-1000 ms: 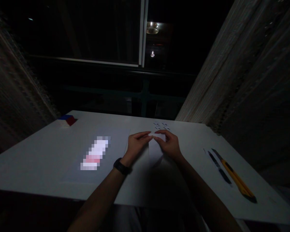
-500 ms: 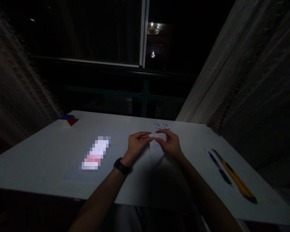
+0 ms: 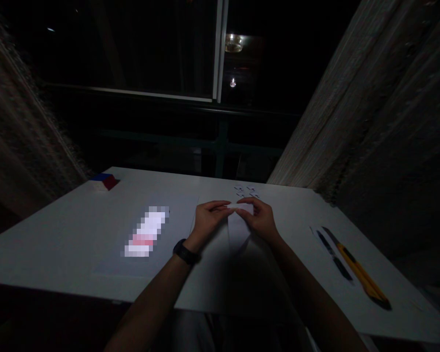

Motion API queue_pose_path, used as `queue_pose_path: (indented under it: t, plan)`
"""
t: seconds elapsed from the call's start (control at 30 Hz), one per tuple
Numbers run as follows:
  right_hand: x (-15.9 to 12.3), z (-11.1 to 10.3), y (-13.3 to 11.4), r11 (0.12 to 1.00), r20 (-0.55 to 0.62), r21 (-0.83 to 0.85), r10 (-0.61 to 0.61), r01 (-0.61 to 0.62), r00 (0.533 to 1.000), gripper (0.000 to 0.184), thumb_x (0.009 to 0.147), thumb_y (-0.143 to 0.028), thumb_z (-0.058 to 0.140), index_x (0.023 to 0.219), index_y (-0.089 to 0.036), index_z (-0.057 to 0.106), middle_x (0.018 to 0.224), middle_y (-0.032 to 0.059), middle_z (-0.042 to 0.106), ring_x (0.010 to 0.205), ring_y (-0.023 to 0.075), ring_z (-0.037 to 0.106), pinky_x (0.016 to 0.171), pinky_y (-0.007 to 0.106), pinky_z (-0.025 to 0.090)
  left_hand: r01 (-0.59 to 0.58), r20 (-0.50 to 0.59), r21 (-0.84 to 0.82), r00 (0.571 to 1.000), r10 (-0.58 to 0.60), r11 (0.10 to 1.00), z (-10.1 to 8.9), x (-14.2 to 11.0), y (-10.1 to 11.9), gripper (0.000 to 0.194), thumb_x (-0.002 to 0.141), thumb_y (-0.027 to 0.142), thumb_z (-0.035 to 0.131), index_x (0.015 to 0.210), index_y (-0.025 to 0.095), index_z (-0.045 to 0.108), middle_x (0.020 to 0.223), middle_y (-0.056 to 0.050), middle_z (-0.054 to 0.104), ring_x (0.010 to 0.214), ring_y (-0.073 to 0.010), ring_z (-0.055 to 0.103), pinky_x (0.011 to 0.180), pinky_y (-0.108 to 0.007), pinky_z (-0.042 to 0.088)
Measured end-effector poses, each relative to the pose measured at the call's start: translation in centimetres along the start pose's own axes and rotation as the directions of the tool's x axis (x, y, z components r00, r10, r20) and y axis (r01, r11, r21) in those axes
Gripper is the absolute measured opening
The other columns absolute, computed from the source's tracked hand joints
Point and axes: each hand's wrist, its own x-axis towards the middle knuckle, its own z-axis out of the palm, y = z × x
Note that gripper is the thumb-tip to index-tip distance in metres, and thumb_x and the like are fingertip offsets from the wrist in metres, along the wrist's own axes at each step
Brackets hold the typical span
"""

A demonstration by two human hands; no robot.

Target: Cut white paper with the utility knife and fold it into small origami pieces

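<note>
A small white piece of paper [image 3: 238,225] lies on the white table [image 3: 58,234] in the middle of the dim scene, its far edge folded over. My left hand [image 3: 207,219] pinches that far edge from the left, fingers closed on it; a black watch sits on its wrist. My right hand [image 3: 259,217] pinches the same edge from the right. The fingertips of both hands nearly meet above the fold.
A larger sheet with a blurred patch [image 3: 146,234] lies left of the hands. A yellow utility knife [image 3: 359,271] and a dark pen [image 3: 333,254] lie at the right. A red-and-blue block [image 3: 103,181] sits at the far left corner. Small dark bits [image 3: 245,190] lie beyond the hands.
Both hands have stayed on the paper's far edge, with only small finger shifts along the fold. The view has drifted slightly.
</note>
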Motion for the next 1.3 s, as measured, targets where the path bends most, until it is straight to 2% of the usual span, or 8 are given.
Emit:
queue_pose_path:
  t: [0.27,0.57,0.87,1.1,1.3]
  plan:
    - [0.02,0.12,0.13,0.999,-0.016,0.032,-0.003,0.003,1.000,0.020,0.070,-0.036,0.067,0.081,-0.020,0.064,0.082,0.0044,0.067,0.082,0.0222,0.062,0.076,0.035,0.047,0.000,0.015,0.000,1.000,0.000,1.000,-0.05,-0.03,0.16,0.036,0.055,0.030,0.079,0.087,0.013,0.072,0.069,-0.005,0.070,0.062,-0.0161,0.064,0.062,-0.025,0.051]
    - [-0.03,0.01,0.17,1.000,-0.005,0.019,-0.011,0.011,1.000,0.019,0.071,-0.034,0.066,0.083,-0.020,0.064,0.082,0.0048,0.068,0.083,0.0226,0.062,0.076,0.035,0.047,0.023,-0.012,-0.030,1.000,-0.024,0.999,0.14,-0.06,0.18,0.033,0.052,0.030,0.080,0.079,0.013,0.072,0.070,-0.007,0.071,0.065,-0.0185,0.066,0.065,-0.028,0.052]
    - [-0.04,0.09,0.08,0.999,-0.019,0.030,-0.028,0.029,0.999,0.020,0.070,-0.036,0.067,0.081,-0.019,0.064,0.081,0.0044,0.068,0.080,0.0211,0.062,0.074,0.033,0.047,0.014,-0.002,0.000,1.000,-0.014,1.000,0.06,-0.04,0.20,0.036,0.052,0.028,0.080,0.083,0.013,0.072,0.067,-0.005,0.069,0.061,-0.0152,0.064,0.060,-0.023,0.051]
    - [-0.05,-0.03,0.14,0.999,-0.003,0.033,-0.029,0.030,1.000,0.017,0.071,-0.032,0.066,0.082,-0.019,0.064,0.082,0.0051,0.067,0.081,0.0212,0.062,0.074,0.033,0.047,0.008,0.008,0.008,1.000,-0.008,1.000,0.03,-0.05,0.18,0.038,0.052,0.028,0.080,0.085,0.013,0.072,0.068,-0.005,0.069,0.062,-0.0159,0.065,0.061,-0.024,0.051]
    - [-0.10,0.03,-0.15,0.999,-0.033,-0.034,-0.023,0.022,0.999,0.017,0.070,-0.032,0.066,0.080,-0.019,0.065,0.077,0.0042,0.068,0.080,0.0217,0.061,0.074,0.033,0.046,-0.034,0.013,0.047,0.999,0.034,0.998,0.19,-0.13,-0.05,0.031,0.059,0.031,0.076,0.085,0.013,0.072,0.074,-0.007,0.071,0.068,-0.0176,0.066,0.064,-0.026,0.052]
